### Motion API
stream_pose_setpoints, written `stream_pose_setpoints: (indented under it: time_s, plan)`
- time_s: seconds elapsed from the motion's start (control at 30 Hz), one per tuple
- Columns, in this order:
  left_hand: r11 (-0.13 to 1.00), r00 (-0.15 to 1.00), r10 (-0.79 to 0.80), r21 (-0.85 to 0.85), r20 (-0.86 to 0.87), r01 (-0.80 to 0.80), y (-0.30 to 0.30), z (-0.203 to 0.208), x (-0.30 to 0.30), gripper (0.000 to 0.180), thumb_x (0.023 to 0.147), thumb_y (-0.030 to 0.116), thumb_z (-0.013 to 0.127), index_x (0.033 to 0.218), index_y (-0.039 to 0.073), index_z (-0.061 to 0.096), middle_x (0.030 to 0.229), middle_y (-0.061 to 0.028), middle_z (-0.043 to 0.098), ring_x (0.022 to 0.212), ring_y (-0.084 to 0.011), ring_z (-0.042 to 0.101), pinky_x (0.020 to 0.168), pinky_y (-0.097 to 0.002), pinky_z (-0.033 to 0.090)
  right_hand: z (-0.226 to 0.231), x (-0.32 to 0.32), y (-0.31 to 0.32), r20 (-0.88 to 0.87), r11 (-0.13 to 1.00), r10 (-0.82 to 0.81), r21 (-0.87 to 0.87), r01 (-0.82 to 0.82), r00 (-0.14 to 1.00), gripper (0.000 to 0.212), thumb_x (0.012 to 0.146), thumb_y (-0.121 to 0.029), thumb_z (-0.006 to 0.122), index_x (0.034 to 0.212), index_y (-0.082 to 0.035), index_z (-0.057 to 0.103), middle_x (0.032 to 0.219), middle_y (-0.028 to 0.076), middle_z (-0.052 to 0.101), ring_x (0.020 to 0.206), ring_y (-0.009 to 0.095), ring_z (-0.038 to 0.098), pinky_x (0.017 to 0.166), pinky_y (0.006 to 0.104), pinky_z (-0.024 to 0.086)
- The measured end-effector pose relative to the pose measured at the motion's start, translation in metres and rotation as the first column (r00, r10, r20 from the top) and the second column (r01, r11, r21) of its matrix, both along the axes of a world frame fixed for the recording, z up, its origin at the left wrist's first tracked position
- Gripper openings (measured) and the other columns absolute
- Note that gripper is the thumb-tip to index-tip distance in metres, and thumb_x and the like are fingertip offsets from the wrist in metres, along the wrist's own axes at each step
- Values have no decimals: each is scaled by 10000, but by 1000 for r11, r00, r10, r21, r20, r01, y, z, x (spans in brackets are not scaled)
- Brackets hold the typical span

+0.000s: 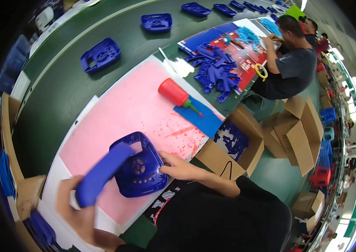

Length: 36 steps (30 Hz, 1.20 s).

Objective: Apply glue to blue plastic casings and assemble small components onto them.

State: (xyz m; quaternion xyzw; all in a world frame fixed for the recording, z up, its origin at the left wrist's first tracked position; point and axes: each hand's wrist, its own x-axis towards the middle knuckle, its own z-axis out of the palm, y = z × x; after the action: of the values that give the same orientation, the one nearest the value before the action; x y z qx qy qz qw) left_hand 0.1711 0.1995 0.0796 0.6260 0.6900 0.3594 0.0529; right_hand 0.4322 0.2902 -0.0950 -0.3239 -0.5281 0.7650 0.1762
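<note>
My right hand (178, 166) grips the near right rim of a dark blue plastic housing shell (150, 178), which has a round vent pattern and a row of small holes. My left hand (76, 210), blurred, is closed round a long curved blue plastic piece (104, 172). That piece is tilted up, and its far end overlaps the shell's left side; whether the two touch I cannot tell. Beneath them lies a pink sheet (102, 126) with red specks. Farther off, a red squeeze bottle (173, 91) with a green nozzle lies on its side, nozzle over a blue card (199, 121).
Blue shells (101, 54) stand spaced along the green conveyor belt (68, 92). A pile of blue plastic parts (215, 71) lies beyond the bottle. An open carton (247, 132) with blue pieces is at my right. A co-worker (297, 63) sits farther along.
</note>
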Motion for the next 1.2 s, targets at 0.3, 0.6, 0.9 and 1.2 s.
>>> stream_pose_setpoints:
  time_s: [0.3,0.6,0.9,1.2]
  plan:
    - [887,955,-288,-357,67,293,102,-29,-138,549,653,-8,703,1198,24,654,1186,-145,638,1157,-246,576,1042,-354,414,23,1,12,210,806,-226,589,61,951,494,823,-72,488,1308,2,543,978,194,614,866,303,632,794,365,506]
    - [831,906,4,506,-424,233,137,-86,-27,167,663,-32,675,808,47,655,873,-101,602,896,-293,609,798,-422,474,44,10,37,234,491,-578,865,103,782,266,795,-46,670,1055,11,656,903,143,616,769,266,643,695,348,514]
    - [893,971,-239,387,-20,228,67,-183,-5,316,583,-10,634,897,20,644,862,-124,581,839,-316,588,730,-419,469,44,26,170,452,174,-768,829,-531,454,821,665,-482,814,1234,35,525,1067,259,549,975,409,570,818,468,494]
    - [894,984,-158,435,85,106,64,-197,-3,500,622,23,575,1117,-15,633,1092,-186,568,1062,-360,549,957,-468,421,91,22,220,812,628,-451,584,-515,371,478,648,-422,786,872,-9,698,655,95,676,666,215,689,638,341,513]
